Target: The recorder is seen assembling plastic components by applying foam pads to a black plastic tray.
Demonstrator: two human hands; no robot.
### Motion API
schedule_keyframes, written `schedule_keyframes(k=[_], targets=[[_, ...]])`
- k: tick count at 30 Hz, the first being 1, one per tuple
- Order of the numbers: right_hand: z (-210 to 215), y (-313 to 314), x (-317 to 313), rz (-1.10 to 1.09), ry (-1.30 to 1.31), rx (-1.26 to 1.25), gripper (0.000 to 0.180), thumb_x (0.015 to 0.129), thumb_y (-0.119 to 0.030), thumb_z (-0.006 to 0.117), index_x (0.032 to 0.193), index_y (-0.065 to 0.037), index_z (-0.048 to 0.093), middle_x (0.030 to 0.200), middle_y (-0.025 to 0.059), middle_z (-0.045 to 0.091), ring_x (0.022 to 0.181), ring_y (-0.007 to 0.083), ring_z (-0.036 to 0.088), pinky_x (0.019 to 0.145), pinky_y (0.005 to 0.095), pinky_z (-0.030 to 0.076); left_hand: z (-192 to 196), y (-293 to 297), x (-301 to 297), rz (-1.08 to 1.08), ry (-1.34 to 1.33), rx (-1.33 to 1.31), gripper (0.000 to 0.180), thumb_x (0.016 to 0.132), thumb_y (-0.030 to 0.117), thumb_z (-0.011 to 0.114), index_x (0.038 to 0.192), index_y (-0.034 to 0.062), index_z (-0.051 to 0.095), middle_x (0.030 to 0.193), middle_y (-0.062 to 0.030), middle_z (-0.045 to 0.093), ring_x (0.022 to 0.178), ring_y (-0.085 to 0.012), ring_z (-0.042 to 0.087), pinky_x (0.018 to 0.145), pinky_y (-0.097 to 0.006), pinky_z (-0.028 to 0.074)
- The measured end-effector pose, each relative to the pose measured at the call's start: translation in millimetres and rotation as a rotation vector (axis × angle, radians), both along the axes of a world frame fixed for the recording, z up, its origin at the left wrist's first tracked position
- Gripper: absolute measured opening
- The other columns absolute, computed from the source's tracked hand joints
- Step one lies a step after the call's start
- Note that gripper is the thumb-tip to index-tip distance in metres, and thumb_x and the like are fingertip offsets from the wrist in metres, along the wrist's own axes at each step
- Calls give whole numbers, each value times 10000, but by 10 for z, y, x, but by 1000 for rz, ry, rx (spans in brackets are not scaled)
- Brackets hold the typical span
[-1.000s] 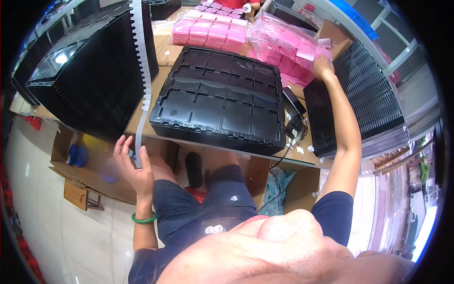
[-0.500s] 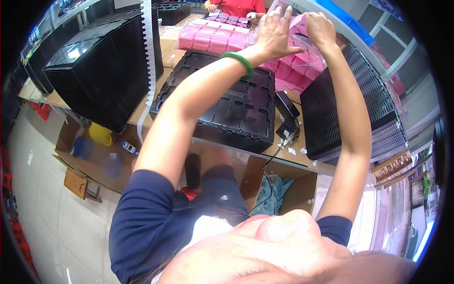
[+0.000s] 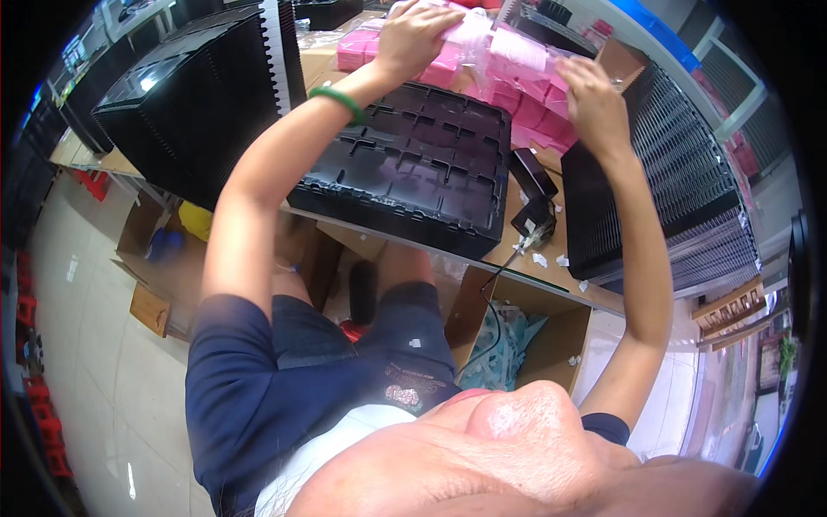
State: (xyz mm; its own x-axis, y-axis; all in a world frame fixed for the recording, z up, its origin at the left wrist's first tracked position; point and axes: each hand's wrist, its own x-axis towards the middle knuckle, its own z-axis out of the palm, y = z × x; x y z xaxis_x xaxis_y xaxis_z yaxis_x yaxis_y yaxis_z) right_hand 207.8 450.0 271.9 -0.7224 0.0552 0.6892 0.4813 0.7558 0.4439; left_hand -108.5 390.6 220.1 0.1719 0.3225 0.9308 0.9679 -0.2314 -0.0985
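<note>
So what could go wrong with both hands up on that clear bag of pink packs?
1. The bag is held above the black tray by the left hand and right hand; a loose grip could spill the pink packs.
2. The left forearm crosses the tray and might nudge it.
3. The black device sits near the table edge.

You sit in a packing workshop: tall stacks of black moulded trays [image 3: 207,95] flank your workbench [image 3: 517,246], pink packets [image 3: 525,95] pile at its back, open cardboard cartons [image 3: 543,345] stand underneath, and the floor is tiled [image 3: 95,345]
</note>
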Motion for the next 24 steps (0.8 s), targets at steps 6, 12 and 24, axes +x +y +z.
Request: schedule_keyframes(k=[6, 12, 24], targets=[[-837, -617, 5, 106, -88, -218, 307, 798, -15, 611, 1087, -20, 716, 1190, 85, 689, 1214, 261, 579, 996, 379, 504, -620, -1113, -205, 80, 233, -156, 366, 869, 70, 618, 1222, 138, 680, 1247, -45, 679, 1210, -224, 607, 1135, -434, 386], [-1348, -1050, -30, 196, -106, -425, 303, 794, -12, 624, 1083, -7, 717, 1193, 68, 682, 1229, 280, 561, 981, 393, 503, -948, -1786, -176, 147, 165, -412, 325, 898, 53, 592, 1200, 121, 690, 1219, -44, 693, 1191, -206, 622, 1128, -455, 396], [-1350, -1314, -100, 241, -72, -495, 285, 809, -20, 637, 1085, -4, 710, 1191, 91, 679, 1245, 301, 552, 1008, 418, 482, -990, -1948, -241, 164, -12, -486, 469, 820, -76, 558, 1218, 134, 689, 1250, -59, 680, 1235, -215, 597, 1168, -476, 338]])
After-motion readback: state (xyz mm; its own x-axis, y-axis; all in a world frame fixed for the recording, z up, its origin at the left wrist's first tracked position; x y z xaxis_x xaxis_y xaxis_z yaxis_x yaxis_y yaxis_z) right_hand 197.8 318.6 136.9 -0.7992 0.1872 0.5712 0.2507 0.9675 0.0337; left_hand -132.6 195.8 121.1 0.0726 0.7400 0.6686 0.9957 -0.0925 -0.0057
